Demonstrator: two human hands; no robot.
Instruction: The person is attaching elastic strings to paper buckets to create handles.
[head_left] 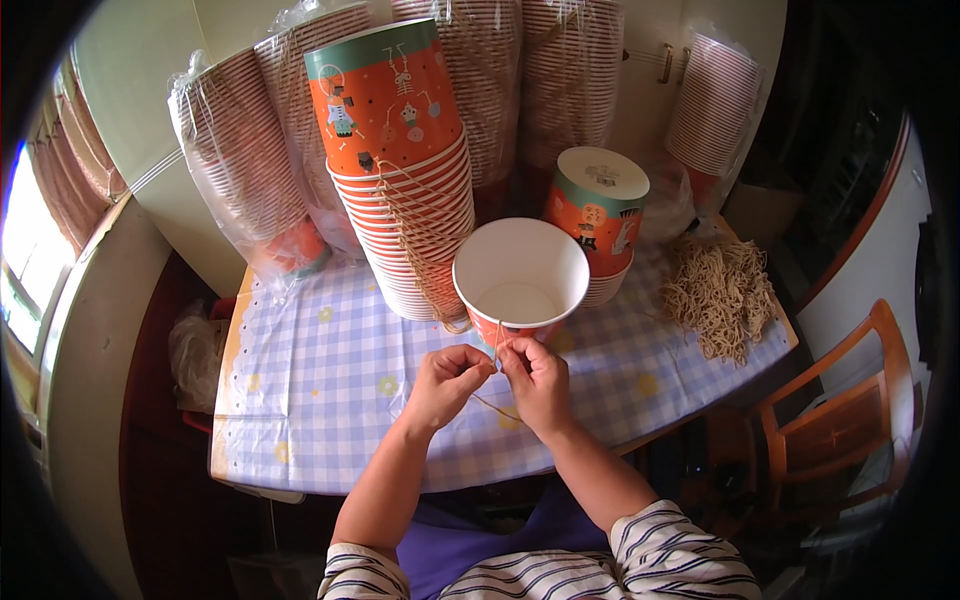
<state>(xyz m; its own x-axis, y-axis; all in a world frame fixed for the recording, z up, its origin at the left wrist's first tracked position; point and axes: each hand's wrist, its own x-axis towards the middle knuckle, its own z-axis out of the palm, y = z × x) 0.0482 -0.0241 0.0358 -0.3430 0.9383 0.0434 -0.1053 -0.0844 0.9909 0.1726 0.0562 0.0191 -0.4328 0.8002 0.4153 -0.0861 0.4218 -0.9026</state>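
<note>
Paper bucket (521, 275) tilted open toward me above checked tablecloth (330, 380), both hands at its near rim; left hand (447, 383) and right hand (537, 380) each pinch tan cord (496, 345); I judge handle-threading step; next needs cord end fed through rim hole

Tabletop (330, 400) has a blue-and-white checked cloth with small yellow flowers and a clear plastic cover over it. Tall stack of orange paper cups (405, 180) stands centre-back, mouths down, strings hanging from its side. Shorter cup stack (598, 215) sits just to its right, also mouths down. Bagged cup stacks (250, 170) line the back edge, against the wall. Heap of tan string pieces (720, 295) lies on the right end, near the edge. Left and front parts of the cloth carry nothing but the plastic.
</note>
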